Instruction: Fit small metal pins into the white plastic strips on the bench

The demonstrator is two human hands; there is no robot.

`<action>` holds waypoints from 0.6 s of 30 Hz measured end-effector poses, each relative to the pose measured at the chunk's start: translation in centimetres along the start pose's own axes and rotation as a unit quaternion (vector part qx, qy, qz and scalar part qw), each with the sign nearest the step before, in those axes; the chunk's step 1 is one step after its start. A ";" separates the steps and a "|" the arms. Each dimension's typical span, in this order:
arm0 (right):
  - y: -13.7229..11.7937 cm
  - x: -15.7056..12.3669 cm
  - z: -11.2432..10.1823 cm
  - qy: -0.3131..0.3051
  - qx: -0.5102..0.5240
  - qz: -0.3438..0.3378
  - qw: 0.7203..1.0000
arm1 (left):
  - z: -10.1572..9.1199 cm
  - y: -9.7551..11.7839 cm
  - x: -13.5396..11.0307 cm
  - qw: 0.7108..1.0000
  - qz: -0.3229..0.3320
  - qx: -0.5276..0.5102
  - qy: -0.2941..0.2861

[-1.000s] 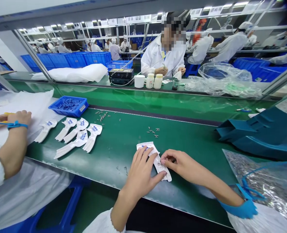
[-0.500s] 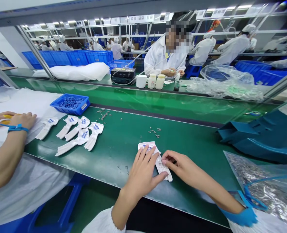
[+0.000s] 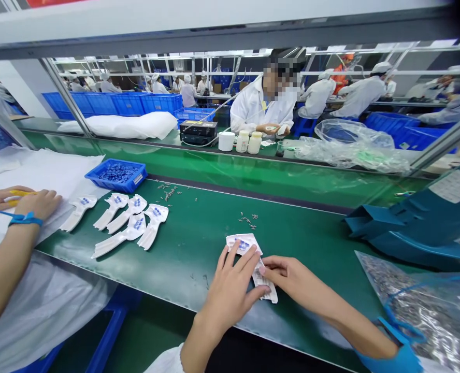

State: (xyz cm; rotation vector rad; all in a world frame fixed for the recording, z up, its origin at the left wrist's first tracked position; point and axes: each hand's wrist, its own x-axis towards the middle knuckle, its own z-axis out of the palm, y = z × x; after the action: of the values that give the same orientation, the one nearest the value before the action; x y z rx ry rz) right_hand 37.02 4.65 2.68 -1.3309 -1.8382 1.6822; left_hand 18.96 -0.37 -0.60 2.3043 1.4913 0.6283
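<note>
A white curved plastic housing half (image 3: 268, 293) with blue bits in its top end lies on the green bench in front of me. My left hand (image 3: 230, 282) rests over it, fingers stretched out and flat, the thumb across its lower part. My right hand (image 3: 290, 277) is at the housing's right edge with thumb and forefinger pinched together. Whatever sits between those fingertips is too small or hidden to make out. Just beyond the housing lies a small scatter of metal pieces (image 3: 248, 220).
Several similar housing halves (image 3: 152, 225) lie to the left, near a blue tray (image 3: 117, 175) of small blue parts. More metal bits (image 3: 170, 192) lie nearby. A co-worker's arms (image 3: 24, 217) are at far left. On the right are a bag of metal pieces (image 3: 428, 305) and a teal bin (image 3: 416, 228).
The view has tilted up slightly, so the bench appears lower. My right fingertips have shifted slightly against the housing; my left hand still lies on it.
</note>
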 end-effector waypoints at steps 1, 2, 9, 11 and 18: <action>-0.1 0.0 0.0 -0.005 -0.004 -0.004 1.000 | 0.0 0.1 -0.1 1.000 0.004 0.001 0.003; -0.2 0.1 0.0 -0.006 -0.002 -0.003 1.000 | -0.2 0.2 -0.2 1.000 0.005 0.003 0.012; -1.3 6.5 -5.2 0.072 0.127 0.064 0.987 | -4.7 -6.0 -2.7 0.959 -0.142 0.111 0.218; -1.6 10.2 -8.0 0.150 0.159 0.050 0.975 | -6.8 -10.0 -4.3 0.929 -0.198 0.167 0.263; -1.0 17.7 -12.5 0.341 0.043 -0.023 0.939 | -11.2 -17.7 -7.6 0.868 -0.354 0.277 0.211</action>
State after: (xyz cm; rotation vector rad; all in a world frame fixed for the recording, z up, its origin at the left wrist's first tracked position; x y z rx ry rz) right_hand 36.82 26.29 0.75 -1.5565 -1.3527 1.0552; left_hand -3.31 0.17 -1.18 1.7452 2.8334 0.5411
